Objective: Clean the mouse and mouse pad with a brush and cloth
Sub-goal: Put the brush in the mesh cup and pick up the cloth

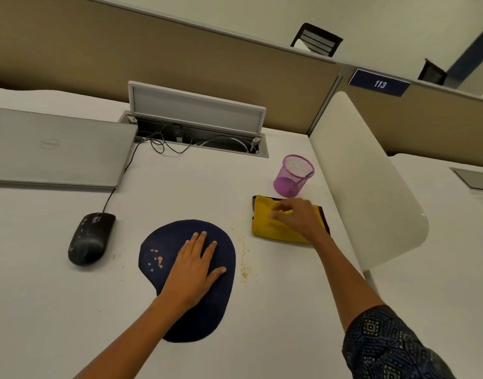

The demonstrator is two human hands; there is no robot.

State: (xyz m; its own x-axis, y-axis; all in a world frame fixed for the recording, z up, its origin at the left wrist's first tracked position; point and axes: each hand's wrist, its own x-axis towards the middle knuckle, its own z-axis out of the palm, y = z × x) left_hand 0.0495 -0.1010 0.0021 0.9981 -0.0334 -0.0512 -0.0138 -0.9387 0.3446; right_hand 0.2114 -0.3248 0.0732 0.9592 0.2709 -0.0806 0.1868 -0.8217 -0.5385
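A dark navy, kidney-shaped fabric mouse pad (180,236) is pressed flat onto the white desk (262,337) by the left hand (192,269), fingers straight and spread. Small coloured specks are seen on the pad's left part. The folded yellow cloth (265,222), lying right of the pad, is pinched by the curled fingers of the right hand (297,214). A black wired mouse (90,239), speckled too, is placed left of the pad, apart from it. Crumbs are scattered between pad and cloth.
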